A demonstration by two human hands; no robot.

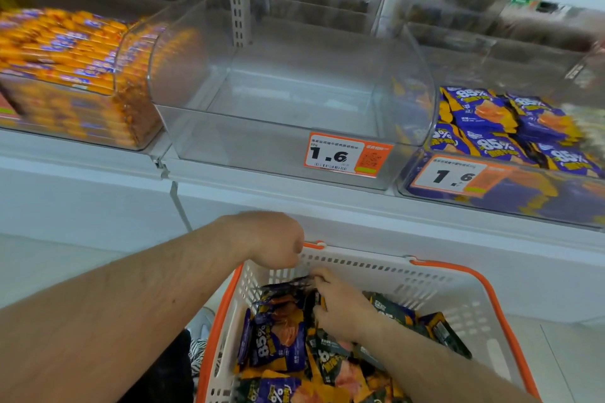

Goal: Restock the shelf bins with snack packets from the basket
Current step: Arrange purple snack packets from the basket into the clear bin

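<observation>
A: Item, snack packets [281,337]: where?
B: In your white basket [465,314], near; your right hand [340,307] pinches some dark ones, gathering a load.
A: Left hand [275,239]?
B: Curled at the far rim, perhaps steadying; grasp unclear. Empty middle bin [288,98] awaits.

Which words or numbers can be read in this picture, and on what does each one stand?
"1.6": price tag on the empty middle bin.
"1.6": price tag on the right bin.
"85%": purple packets in the right bin.
"85%": purple packet in the basket.
Small print, barcodes: unreadable.
</observation>
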